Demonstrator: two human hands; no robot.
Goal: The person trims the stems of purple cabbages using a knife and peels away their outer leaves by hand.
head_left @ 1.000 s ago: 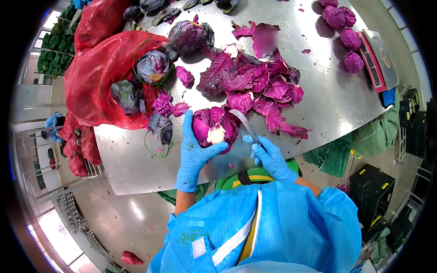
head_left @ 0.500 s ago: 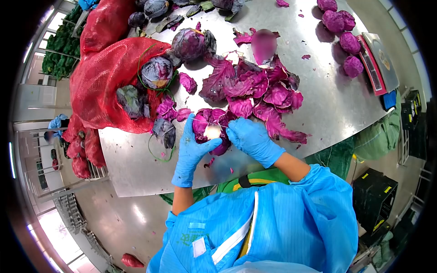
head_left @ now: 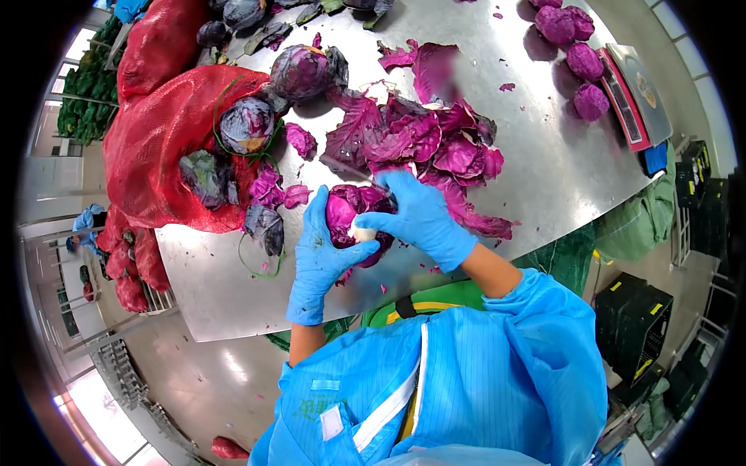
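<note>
My left hand [head_left: 317, 252], in a blue glove, is wrapped round the left and near side of a purple cabbage [head_left: 342, 213] with a pale cut stem. From the right, my right hand [head_left: 423, 217] reaches over the cabbage, its thumb at the pale stem and its fingers closed round a knife [head_left: 347, 168]. The handle is hidden in the glove, and the blurred blade points up and left. A heap of loose purple leaves [head_left: 412, 136] lies just beyond the hands.
A red mesh sack [head_left: 155, 155] with untrimmed cabbages lies at the left of the metal table [head_left: 552, 171]. Several trimmed cabbages [head_left: 584, 62] line the far right beside a red and silver scale [head_left: 637, 93]. Black crates [head_left: 633, 326] stand on the floor at right.
My right hand has moved left onto the cabbage since the oldest frame, and its thumb now reaches the stem. The knife has swung to point up and left. My left hand keeps its hold.
</note>
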